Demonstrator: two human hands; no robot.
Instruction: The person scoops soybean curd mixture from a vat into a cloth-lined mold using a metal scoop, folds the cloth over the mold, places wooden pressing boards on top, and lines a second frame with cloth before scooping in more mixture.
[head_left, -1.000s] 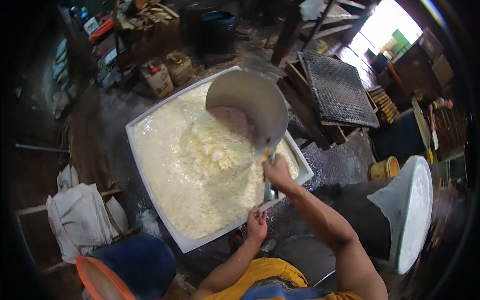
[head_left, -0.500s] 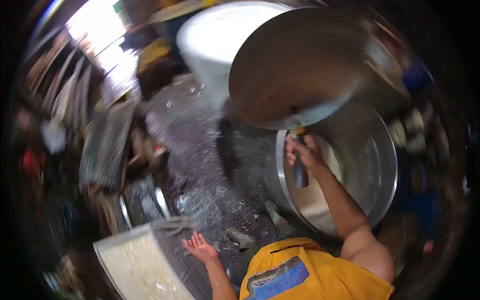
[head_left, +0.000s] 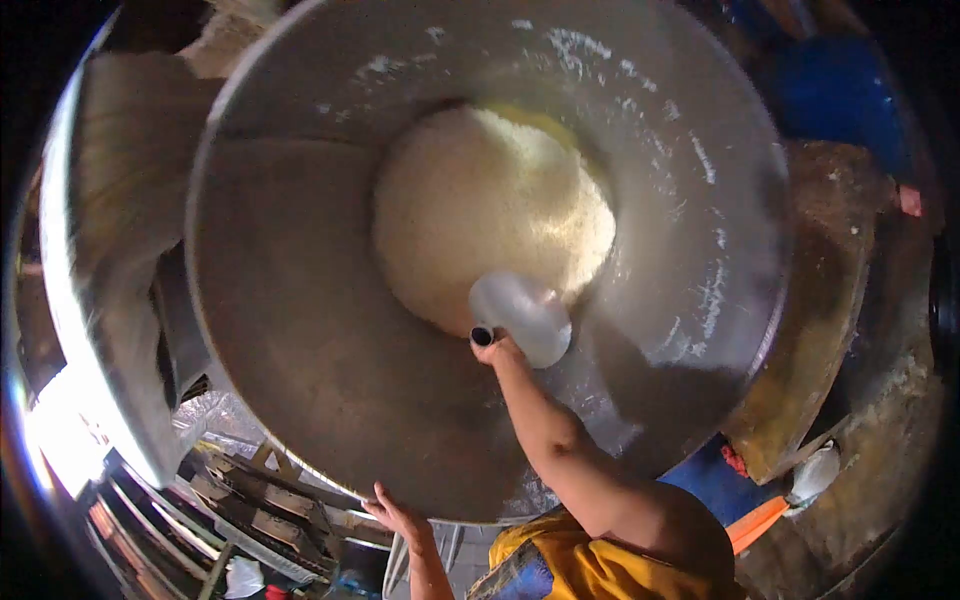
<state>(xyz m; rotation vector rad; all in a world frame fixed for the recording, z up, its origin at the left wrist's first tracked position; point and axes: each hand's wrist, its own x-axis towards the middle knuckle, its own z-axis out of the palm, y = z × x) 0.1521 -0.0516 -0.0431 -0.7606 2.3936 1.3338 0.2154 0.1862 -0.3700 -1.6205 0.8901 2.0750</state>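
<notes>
A rough workshop, judging by the huge metal vat (head_left: pixel 310 360) and piled wooden slats (head_left: pixel 262 515).

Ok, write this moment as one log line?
right hand: holding metal scoop | left hand: at metal vat rim | contents: pale, down inside

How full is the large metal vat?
The vat is partly full: pale material lies low inside, with mostly bare walls above.

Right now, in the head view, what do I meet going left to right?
Bright opening → small white item → left hand → metal scoop held in the right hand → orange object → small pink object.
</notes>
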